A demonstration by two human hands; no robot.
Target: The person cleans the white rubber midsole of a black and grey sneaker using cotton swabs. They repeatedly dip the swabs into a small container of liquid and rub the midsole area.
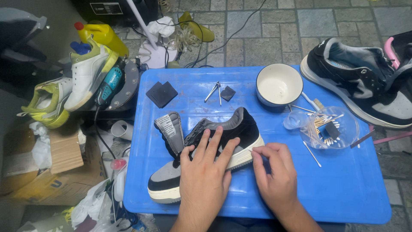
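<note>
A black-and-grey sneaker (pixel 223 137) is lying on its side in the middle of a blue desk (pixel 352 189), unlaced, its tongue (pixel 169 129) flopping out to the left. The left hand (pixel 205 172) is pressing flat and open on the sneaker's side, fingers spread, pinning it down. The right hand (pixel 274 172) is working at the sneaker's cream midsole near the heel, fingertips pinched together; whether they are gripping some small tool cannot be told. The midsole is looking fairly clean, though the work on the heel edge appears unfinished. Behind the sneaker, tweezers (pixel 214 91) and dark square pads (pixel 162 93) are lying beside a white bowl (pixel 279 84). To the sneaker's right, a clear bowl of cotton swabs (pixel 329 127) is waiting. Beyond the desk's far right corner, a matching sneaker (pixel 360 81) is resting; off to the left, white-and-green shoes (pixel 73 88) are piling up.
</note>
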